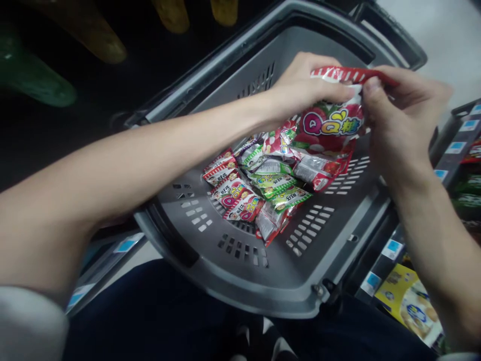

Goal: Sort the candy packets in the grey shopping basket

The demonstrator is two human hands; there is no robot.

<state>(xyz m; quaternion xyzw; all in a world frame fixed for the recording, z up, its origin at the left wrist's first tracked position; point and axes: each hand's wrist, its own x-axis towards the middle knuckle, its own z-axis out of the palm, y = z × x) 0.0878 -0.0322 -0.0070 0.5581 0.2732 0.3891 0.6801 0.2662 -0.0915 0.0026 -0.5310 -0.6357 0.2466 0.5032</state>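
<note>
Here, I see a person who holds with both hands one red bag [332, 123] of QQ candy, above the grey basket [278, 278]. The left hand [310, 82] pinches the striped upper edge of this bag between thumb and fingers, and the right hand [398, 108] grips the same edge at its other end, with its thumb pressed on the front. Whether the edge is torn, I cannot tell. Inside the basket, below the bag and partly behind it, lie small red packets [235, 193] and, just beside them, green packets [272, 183]. To the right of the basket there are blue-and-white shelf labels [393, 248] and a yellow package [402, 291], near the right forearm.
</note>
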